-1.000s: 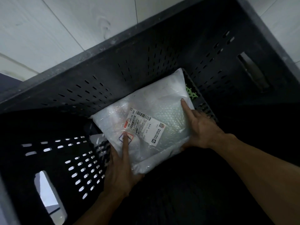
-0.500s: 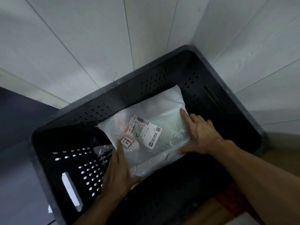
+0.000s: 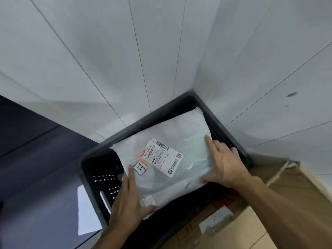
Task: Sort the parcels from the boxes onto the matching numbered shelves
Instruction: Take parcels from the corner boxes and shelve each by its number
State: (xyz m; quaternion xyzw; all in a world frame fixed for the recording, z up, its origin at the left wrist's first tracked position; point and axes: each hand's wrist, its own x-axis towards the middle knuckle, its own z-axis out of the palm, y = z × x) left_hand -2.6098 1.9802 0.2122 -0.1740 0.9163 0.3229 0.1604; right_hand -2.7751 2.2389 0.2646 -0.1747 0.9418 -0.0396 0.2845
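A flat white bubble-wrap parcel (image 3: 181, 141) with a white shipping label and a small handwritten sticker is held up at the rim of a black perforated crate (image 3: 100, 169) in the wall corner. My left hand (image 3: 128, 200) grips the parcel's near-left edge, index finger beside the sticker. My right hand (image 3: 224, 162) grips its right edge, fingers spread on top. No shelves are in view.
White panelled walls (image 3: 143, 51) meet in a corner right behind the crate. A dark floor (image 3: 36, 168) lies to the left. Brown cardboard boxes (image 3: 296, 191) stand at the right and bottom right, touching the crate.
The parcel has risen with both hands from the crate's bottom up to its rim. The view has pulled back, so the walls and the cardboard boxes now show.
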